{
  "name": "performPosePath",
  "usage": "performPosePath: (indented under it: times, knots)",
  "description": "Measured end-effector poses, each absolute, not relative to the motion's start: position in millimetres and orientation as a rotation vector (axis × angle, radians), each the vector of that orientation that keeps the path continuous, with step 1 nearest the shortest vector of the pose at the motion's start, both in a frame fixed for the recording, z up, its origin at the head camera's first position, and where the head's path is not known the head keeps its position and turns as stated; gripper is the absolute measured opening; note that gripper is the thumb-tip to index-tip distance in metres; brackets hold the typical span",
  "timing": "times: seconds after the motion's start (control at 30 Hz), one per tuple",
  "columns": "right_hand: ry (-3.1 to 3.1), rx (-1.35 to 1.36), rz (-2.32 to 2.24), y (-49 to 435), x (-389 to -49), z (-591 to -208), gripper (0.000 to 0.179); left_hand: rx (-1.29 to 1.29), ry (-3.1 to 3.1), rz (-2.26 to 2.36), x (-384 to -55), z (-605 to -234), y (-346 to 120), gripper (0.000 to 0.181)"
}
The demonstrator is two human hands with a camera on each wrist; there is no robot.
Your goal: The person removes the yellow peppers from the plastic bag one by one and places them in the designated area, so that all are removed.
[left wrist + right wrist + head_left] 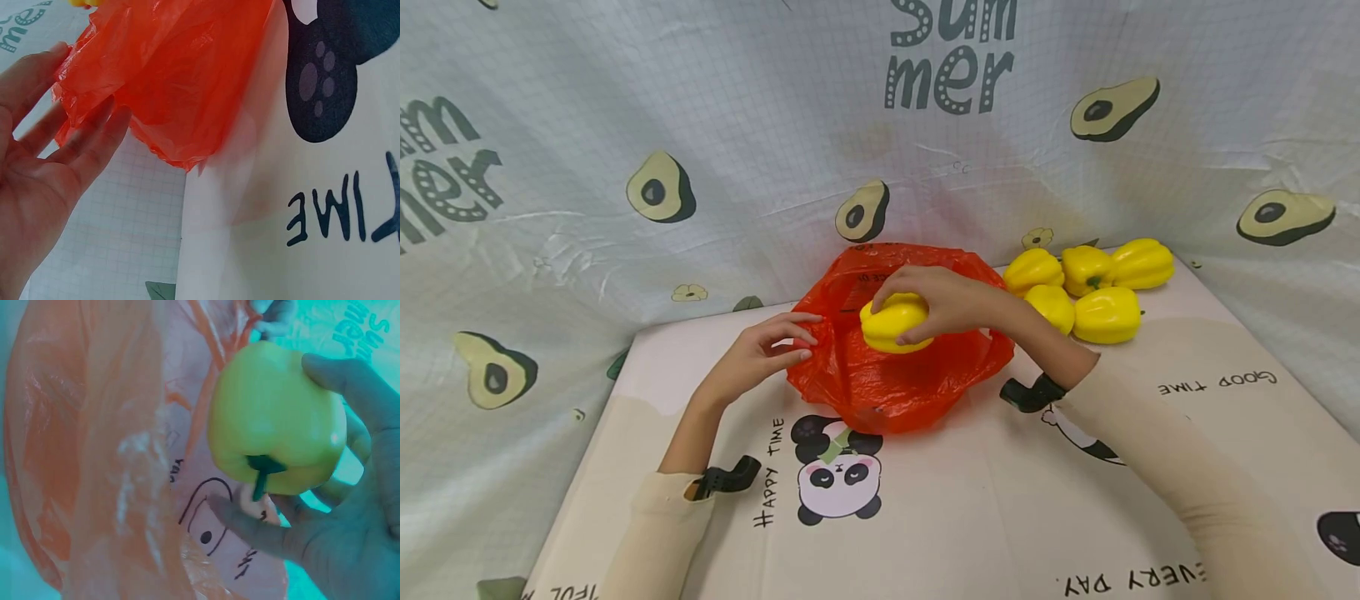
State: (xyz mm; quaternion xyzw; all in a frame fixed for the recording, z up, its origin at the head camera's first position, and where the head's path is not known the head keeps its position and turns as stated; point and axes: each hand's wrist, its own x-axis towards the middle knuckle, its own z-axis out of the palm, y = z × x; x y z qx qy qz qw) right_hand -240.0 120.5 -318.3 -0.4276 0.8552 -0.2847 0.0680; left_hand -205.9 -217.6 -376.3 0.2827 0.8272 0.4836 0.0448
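A yellow bell pepper (895,327) is held by my right hand (951,296) over the mouth of a red plastic bag (887,396). Seen from the right wrist, thumb and fingers wrap the pepper's sides, and its green stem (265,467) faces the camera. My left hand (748,358) is at the bag's left rim. In the left wrist view its extended, spread fingers (87,137) touch the thin red film, with some fingertips partly hidden by it. The bag stands with its mouth wide and its bottom on the table.
Several more yellow bell peppers (1107,315) lie grouped at the table's back right corner, beside my right forearm. The table (970,517) has a pale cover printed with pandas and words. A hanging sheet (760,108) with avocado prints rises along the back.
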Motion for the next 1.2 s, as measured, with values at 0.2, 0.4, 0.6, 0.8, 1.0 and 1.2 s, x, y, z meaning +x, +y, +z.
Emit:
performPosePath:
  times: [0.2,0.4,0.6,0.8,1.0,1.2]
  knots:
    - [2.634,-1.22,-0.892,127.7,-232.3,-311.4,0.064,0.86,2.53,1.479,-205.6,-375.6,-217.7,0.016]
    - [2.651,-1.236,-0.964,137.7,-230.0,-315.2,0.065,0.863,2.532,1.472,-205.8,-377.1,-218.6,0.016]
    - [2.68,-1.24,-0.98,147.9,-228.9,-317.0,0.068,0.869,2.53,1.481,-205.0,-377.7,-219.2,0.015]
    - [2.723,-1.114,-0.995,157.5,-221.9,-314.3,0.071,0.885,2.518,1.493,-204.9,-378.3,-219.7,0.015]
    - [2.739,-1.105,-0.98,166.8,-220.9,-314.8,0.07,0.883,2.512,1.502,-204.4,-379.7,-221.0,0.015]
    - [2.792,-1.026,-0.929,175.5,-219.3,-311.7,0.077,0.887,2.511,1.498,-204.6,-378.4,-219.2,0.015]
